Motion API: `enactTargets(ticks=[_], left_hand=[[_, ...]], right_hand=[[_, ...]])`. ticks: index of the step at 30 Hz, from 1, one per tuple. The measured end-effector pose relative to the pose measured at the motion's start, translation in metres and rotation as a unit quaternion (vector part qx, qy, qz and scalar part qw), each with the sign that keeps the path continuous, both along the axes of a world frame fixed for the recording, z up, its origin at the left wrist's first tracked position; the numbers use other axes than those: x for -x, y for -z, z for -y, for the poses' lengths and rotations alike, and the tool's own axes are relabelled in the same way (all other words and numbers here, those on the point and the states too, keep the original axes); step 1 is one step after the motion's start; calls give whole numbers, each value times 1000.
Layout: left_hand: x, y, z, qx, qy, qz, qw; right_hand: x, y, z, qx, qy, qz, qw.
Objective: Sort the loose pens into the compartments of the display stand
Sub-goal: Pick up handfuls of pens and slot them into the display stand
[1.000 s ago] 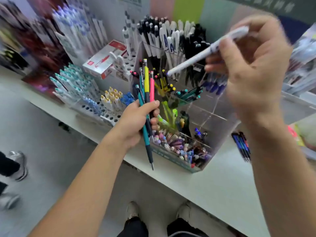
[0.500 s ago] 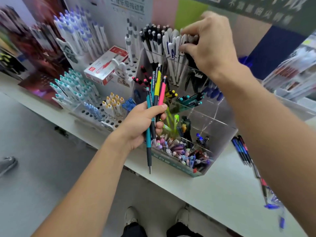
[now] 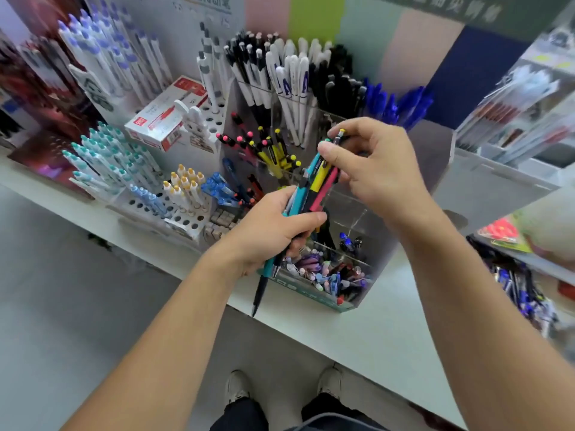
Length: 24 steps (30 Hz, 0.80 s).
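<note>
My left hand [image 3: 273,231] grips a bundle of pens [image 3: 314,185] in teal, yellow, pink and black, tips pointing down over the counter edge. My right hand [image 3: 373,163] pinches the top end of one pen in that bundle with thumb and forefinger. Behind both hands stands the clear acrylic display stand [image 3: 401,213]. Its compartments hold white pens [image 3: 292,79], black pens [image 3: 339,85], blue pens [image 3: 392,104] and yellow-and-black pens [image 3: 273,150]. The front bin holds small mixed items [image 3: 329,272].
A white counter [image 3: 382,331] carries the stand. To the left are racks of teal-capped pens [image 3: 102,160], purple-capped pens [image 3: 99,57] and a white and red box [image 3: 165,116]. Loose blue pens [image 3: 516,284] lie at the right. My shoes [image 3: 236,387] show below.
My right hand left the white pens at the back compartment, without the white pen it held, and came down to the bundle in my left hand. The bundle now tilts further right.
</note>
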State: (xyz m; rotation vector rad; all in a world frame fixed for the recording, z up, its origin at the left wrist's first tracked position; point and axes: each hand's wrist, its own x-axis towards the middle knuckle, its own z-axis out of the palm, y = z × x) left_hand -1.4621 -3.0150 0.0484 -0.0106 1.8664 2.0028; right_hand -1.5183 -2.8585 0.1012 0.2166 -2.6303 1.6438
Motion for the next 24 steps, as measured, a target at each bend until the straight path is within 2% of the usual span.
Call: enactTargets(ticks=[3,5,6,8,10,11,13,15,17,19,24], left_hand=[[-4,6,-6,-51,-13,49,997],[-7,10,-7,-70,-18,64,995],[-8,12,-7,-58,-17,58,996],[-10,15,-7,-2,-14,28,1000],[-10,17,-9,54,-12,-6,998],[-10,17,-12,75,-17,-20,997],[-9,15,-17,120,-33,-51,991],[-12,13,-22,169,-41,-78,982],[-16,15,-24,166,-37,-77,982],[-20,19,-24,158,-35,-71,984],[-20,24,-17,248,-23,-88,964]], right_hand=[[-2,2,-16,158,42,71,984],[0,-1,-28,226,100,47,968],[1,-2,-36,214,123,23,969],[-1,-4,-45,88,112,-16,990],[-8,-2,-41,-47,19,-9,999],[-13,2,-34,-76,-27,15,997],[-21,10,-22,-85,-63,49,993],[-25,19,-17,-93,-29,40,994],[-27,24,-19,-98,-2,34,995],[-27,31,-21,-76,-13,58,995],[-25,36,-21,-19,-53,86,995]])
